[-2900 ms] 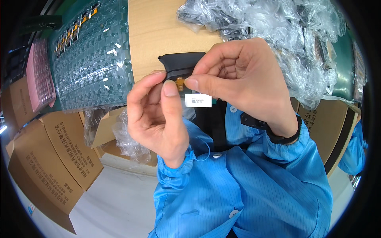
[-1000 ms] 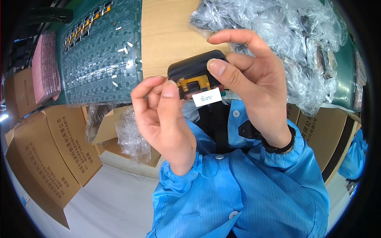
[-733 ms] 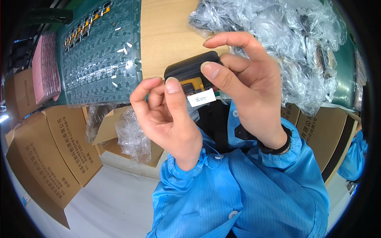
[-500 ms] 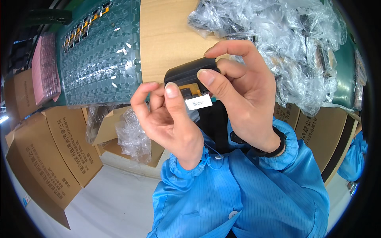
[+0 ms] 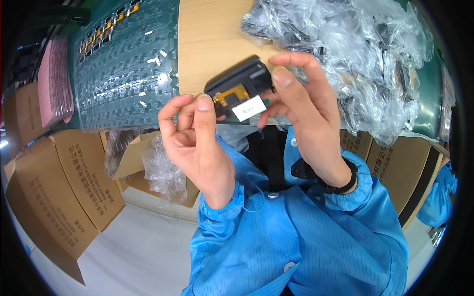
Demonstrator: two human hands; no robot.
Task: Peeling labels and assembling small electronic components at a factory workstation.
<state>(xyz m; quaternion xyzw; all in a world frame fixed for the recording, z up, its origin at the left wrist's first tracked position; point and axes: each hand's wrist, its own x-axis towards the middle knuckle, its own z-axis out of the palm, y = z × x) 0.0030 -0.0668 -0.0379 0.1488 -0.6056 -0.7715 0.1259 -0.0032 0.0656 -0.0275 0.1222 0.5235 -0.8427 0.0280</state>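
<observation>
The left hand (image 5: 200, 143) pinches the lower left corner of a black device (image 5: 237, 74) between thumb and fingers; the right hand (image 5: 313, 116) curves loosely around its right end, thumb and fingers parted, and I cannot tell whether it touches. The device, tilted with its right end higher, has a smooth rounded back edge and a flat amber ribbon (image 5: 240, 91). It is held near the front of the tabletop (image 5: 212, 29), whose pale wood spans the room between a clear, pocketed plastic tray (image 5: 123, 84) and crinkled plastic film (image 5: 365, 54). 1 white label (image 5: 249, 108) on the device carries tiny, blurred print.
</observation>
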